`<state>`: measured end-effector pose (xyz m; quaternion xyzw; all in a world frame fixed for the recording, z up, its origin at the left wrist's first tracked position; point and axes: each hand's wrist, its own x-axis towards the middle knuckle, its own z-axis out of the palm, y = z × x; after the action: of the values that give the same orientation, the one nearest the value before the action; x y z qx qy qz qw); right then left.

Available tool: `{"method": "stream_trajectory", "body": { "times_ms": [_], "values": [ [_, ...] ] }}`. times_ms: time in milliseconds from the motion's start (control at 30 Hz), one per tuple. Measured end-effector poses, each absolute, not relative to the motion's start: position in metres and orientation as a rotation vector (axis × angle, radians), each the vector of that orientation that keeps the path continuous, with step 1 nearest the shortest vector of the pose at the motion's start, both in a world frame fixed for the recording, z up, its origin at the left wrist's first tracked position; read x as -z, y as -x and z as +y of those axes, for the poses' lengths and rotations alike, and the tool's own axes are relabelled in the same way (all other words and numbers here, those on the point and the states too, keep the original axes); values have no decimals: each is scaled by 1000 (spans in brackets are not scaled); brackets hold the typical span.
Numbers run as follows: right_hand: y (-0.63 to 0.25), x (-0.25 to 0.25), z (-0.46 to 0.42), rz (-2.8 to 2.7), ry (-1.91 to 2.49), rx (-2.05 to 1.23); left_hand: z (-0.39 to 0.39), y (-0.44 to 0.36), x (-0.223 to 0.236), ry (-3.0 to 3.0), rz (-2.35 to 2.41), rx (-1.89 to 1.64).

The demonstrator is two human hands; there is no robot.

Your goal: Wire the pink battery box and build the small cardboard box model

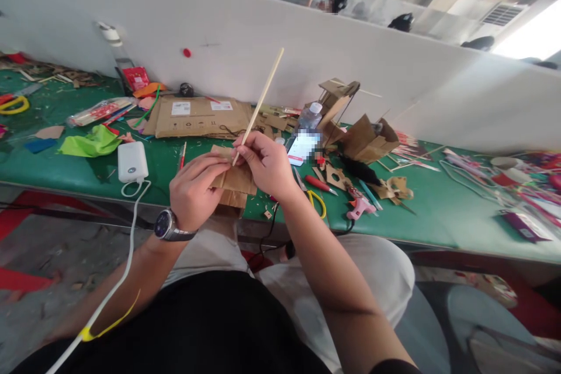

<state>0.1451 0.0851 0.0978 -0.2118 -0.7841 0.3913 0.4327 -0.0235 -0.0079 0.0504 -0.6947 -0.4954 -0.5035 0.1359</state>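
Observation:
Between the thumb and fingers of my right hand [265, 160] is a thin wooden stick [265, 90], slanting up to the right. Its lower end meets a folded piece of brown cardboard [236, 178] at the table's front edge. My left hand [199, 184], with a watch on the wrist, is closed on the left side of that cardboard, its fingertips close to the stick's lower end. Part of the cardboard is hidden under both hands.
A white power bank [132, 162] with a cable lies left, near green crumpled material [90, 141]. Behind is a flat cardboard box [201, 117]. To the right are a phone [303, 147], a bottle [310, 117], red-handled pliers [319, 183], a pink glue gun [360, 205] and cardboard constructions [366, 139].

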Motion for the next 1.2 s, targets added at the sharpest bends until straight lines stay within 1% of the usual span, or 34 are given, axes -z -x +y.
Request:
{"method": "stream_trajectory", "body": {
  "times_ms": [233,400,533,733,967,1200],
  "values": [
    [-147,-106,79,-2097,644,-593,-7,24,-50,2015,-1454,1473],
    [-149,-112,76,-2166,550,-416,-7,24,-50,2013,-1426,1464],
    [-150,-117,73,-2227,485,-423,-6,25,-49,2013,-1415,1455],
    [-148,-116,74,-2195,639,-432,-5,25,-48,2010,-1430,1463],
    [-152,-114,74,-2234,627,-462,-4,25,-48,2005,-1452,1454],
    [-150,-118,72,-2193,725,-455,-5,22,-48,2011,-1400,1481]
  ]
}}
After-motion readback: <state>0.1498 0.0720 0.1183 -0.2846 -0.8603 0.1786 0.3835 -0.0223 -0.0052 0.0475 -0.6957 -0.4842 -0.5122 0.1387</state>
